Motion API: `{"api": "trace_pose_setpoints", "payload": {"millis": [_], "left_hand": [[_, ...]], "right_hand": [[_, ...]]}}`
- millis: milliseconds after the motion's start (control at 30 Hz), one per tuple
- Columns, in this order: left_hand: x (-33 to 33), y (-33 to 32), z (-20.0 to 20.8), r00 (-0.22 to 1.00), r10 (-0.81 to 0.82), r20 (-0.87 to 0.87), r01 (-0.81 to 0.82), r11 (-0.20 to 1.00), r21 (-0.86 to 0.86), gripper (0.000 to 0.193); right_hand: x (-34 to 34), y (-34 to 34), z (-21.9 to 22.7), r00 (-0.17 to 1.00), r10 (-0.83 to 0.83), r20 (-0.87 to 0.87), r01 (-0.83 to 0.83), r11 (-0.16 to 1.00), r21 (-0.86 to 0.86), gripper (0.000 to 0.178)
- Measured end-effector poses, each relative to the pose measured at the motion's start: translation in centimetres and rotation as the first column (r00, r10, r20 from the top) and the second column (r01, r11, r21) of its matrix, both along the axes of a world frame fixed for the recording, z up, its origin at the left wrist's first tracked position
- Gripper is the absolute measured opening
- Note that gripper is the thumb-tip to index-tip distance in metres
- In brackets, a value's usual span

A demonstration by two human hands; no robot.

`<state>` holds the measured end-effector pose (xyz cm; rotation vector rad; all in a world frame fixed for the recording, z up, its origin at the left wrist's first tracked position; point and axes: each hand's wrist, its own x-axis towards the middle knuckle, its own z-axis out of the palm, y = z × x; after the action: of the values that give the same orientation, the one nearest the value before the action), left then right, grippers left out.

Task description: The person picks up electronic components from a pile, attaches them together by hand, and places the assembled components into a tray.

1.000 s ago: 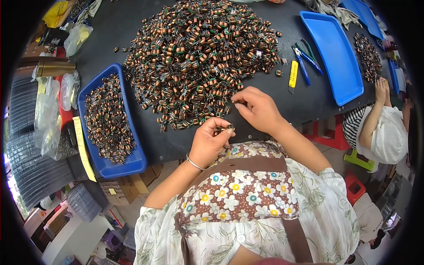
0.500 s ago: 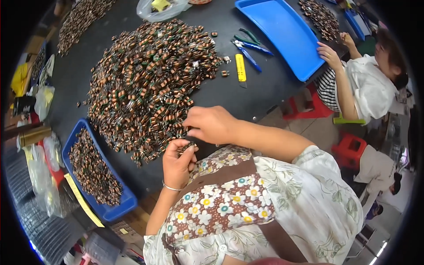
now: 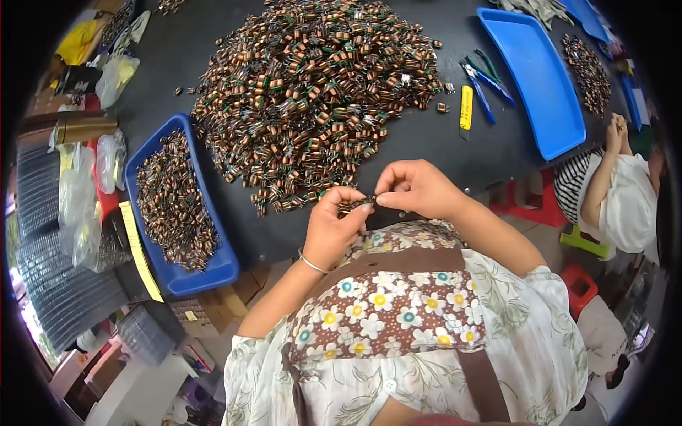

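My left hand (image 3: 334, 226), with a band at its wrist, is closed on small dark coils at the near edge of the heap. Fingertip to fingertip with it, my right hand (image 3: 420, 190) is pinched closed at the end of what the left holds; its own grip hides any piece in it. Beyond both hands spreads a large heap of copper-wound coils (image 3: 305, 92) with green and black parts. To the left, a blue bin (image 3: 231, 266) holds more of these coils.
Right of the heap lie a yellow utility knife (image 3: 466, 108) and blue-handled pliers (image 3: 485, 99). A blue tray (image 3: 536, 78) is farther right, with another coil pile (image 3: 588, 71) beyond it. A co-worker (image 3: 625, 192) sits at the table's right side. Plastic bags (image 3: 78, 220) hang at left.
My right hand has come from the heap's edge to meet my left hand's fingertips. The view has shifted, and the co-worker's hand has left the blue tray.
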<state>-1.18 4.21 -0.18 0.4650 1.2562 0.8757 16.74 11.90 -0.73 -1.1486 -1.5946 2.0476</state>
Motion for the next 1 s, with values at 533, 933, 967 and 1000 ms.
{"api": "trace_pose_setpoints", "payload": {"millis": [533, 933, 967, 1000], "left_hand": [[0.3, 0.5, 1.0, 0.998, -0.059, -0.028, 0.060, 0.996, 0.065, 0.016], [-0.2, 0.7, 1.0, 0.996, -0.070, 0.055, 0.070, 0.998, 0.004, 0.014], [-0.6, 0.7, 0.7, 0.996, -0.071, 0.056, 0.070, 0.998, 0.005, 0.014], [-1.1, 0.5, 0.3, 0.968, -0.071, 0.240, 0.076, 0.997, -0.012, 0.014]], "right_hand": [[-0.5, 1.6, 1.3, 0.982, -0.070, 0.178, 0.007, 0.943, 0.334, 0.014], [-0.7, 1.3, 0.9, 0.965, -0.095, 0.244, -0.080, 0.779, 0.622, 0.023], [-0.7, 1.2, 1.0, 0.978, -0.064, 0.200, -0.047, 0.863, 0.502, 0.024], [-0.7, 1.1, 1.1, 0.988, -0.038, 0.150, -0.020, 0.929, 0.370, 0.025]]}}
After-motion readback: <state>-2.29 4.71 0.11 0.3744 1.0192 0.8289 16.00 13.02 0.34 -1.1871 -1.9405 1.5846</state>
